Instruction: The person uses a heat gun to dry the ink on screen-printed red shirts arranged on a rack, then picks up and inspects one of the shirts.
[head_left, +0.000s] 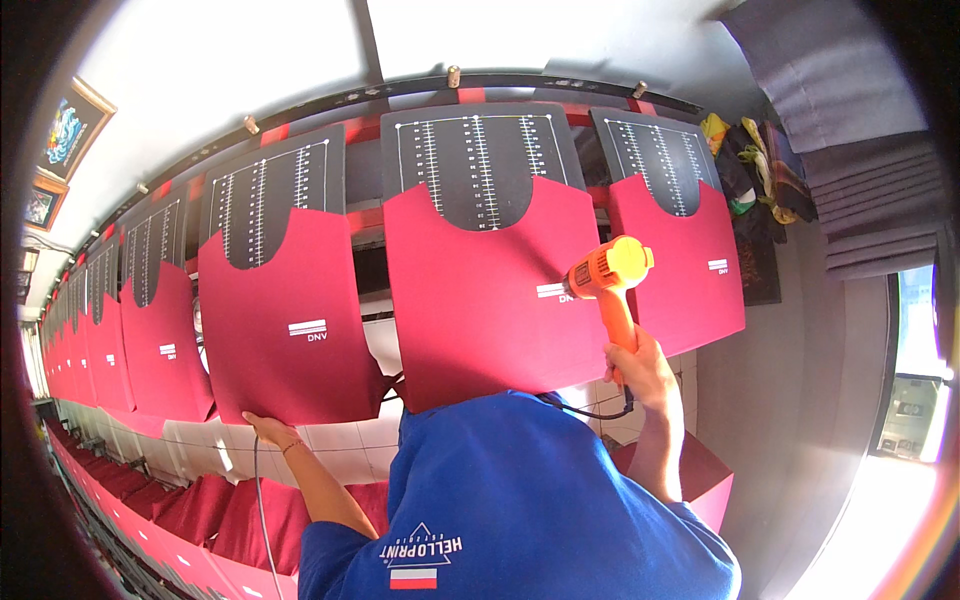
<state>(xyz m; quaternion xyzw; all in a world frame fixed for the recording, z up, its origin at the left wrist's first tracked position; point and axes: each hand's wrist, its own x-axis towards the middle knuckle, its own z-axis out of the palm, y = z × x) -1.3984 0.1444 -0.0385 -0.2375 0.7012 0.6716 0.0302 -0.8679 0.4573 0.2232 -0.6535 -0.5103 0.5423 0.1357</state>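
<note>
White print partly hidden behind heat gun

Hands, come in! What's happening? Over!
Right hand gripping orange heat gun, pointed toward white print on red shirt. Left hand at lower edge of neighbouring red shirt. Heat gun partly hiding print.

The heat gun is orange, the white-printed cloth red.
</note>
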